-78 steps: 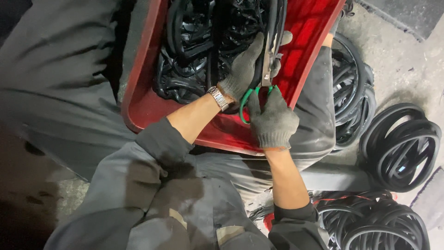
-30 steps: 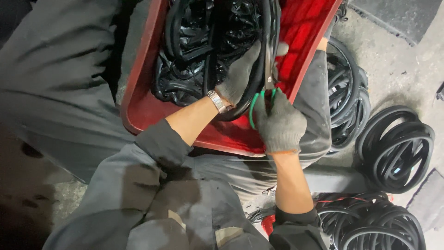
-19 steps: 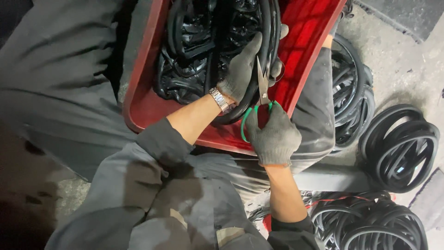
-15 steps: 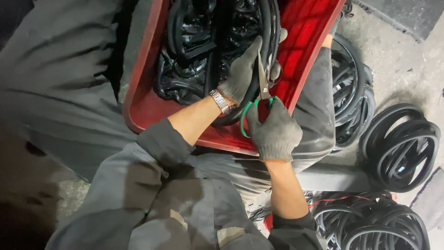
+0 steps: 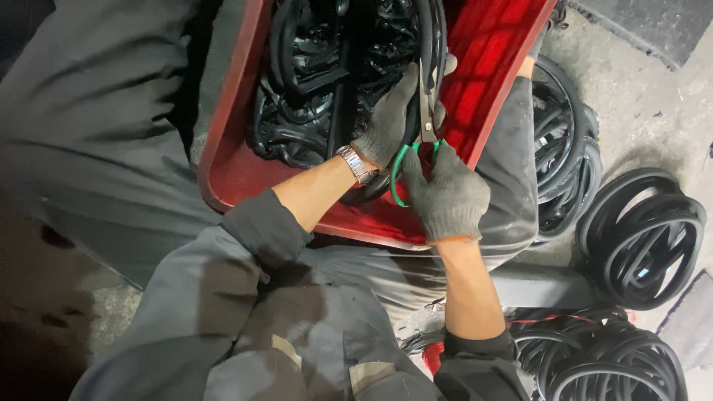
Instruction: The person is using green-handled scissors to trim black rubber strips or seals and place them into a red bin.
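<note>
A red plastic tray (image 5: 230,171) rests on my lap, holding several tangled black rubber rings (image 5: 312,82). My right hand (image 5: 445,197), in a grey knit glove, grips green-handled scissors (image 5: 423,126) whose blades point away from me along a black rubber ring. My left hand (image 5: 390,122), gloved too and with a metal watch on the wrist, holds that black rubber ring (image 5: 434,44) just beside the blades. Whether the blades are biting into the rubber is hidden by the gloves.
More black rubber rings lie in coils on the concrete floor at the right (image 5: 646,238) and beside my leg (image 5: 568,148). Another pile with a red rim shows at the bottom right (image 5: 594,356). My grey trousers fill the left side.
My right hand shifted slightly up and down with the scissors, working the handles, while my left hand kept hold of the ring. The tray stayed in place.
</note>
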